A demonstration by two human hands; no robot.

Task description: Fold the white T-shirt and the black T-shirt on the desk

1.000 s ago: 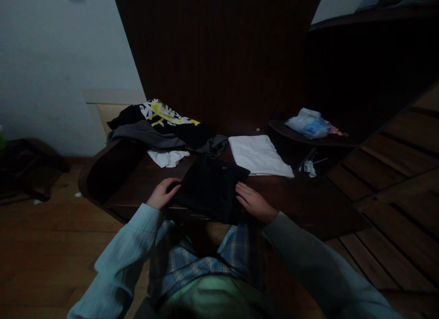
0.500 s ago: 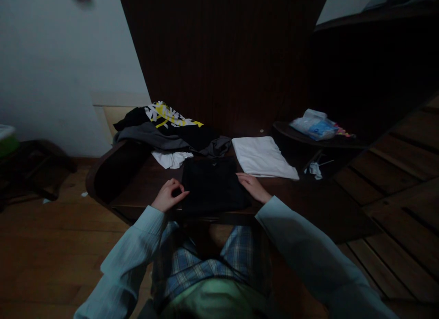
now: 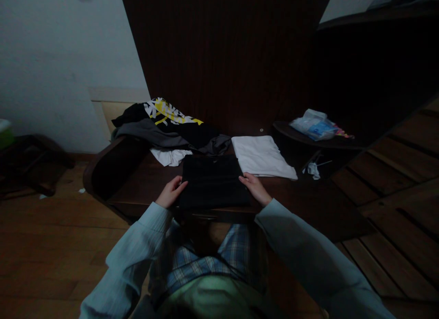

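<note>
A folded black garment [image 3: 213, 184], perhaps a T-shirt, lies in front of me on the dark wooden surface [image 3: 137, 191]. My left hand [image 3: 171, 191] grips its left edge, thumb on top and fingers beneath or behind it. On the opposite edge, my right hand [image 3: 254, 186] holds the cloth the same way. Just beyond the right hand lies a folded white garment [image 3: 262, 156], flat and apart from my fingers. A small white cloth [image 3: 171, 157] sits behind the black one, on the left.
A heap of black and grey clothes [image 3: 171, 127] with a yellow and white print lies at the back left. On a rounded shelf [image 3: 284, 129] at right rests a plastic packet [image 3: 313, 124]. A tall dark panel [image 3: 222, 58] stands behind. A low stool [image 3: 34, 159] is far left.
My left thumb and fingers have closed on the black garment's left edge, and my right hand has taken hold of its right edge. The view has shifted slightly.
</note>
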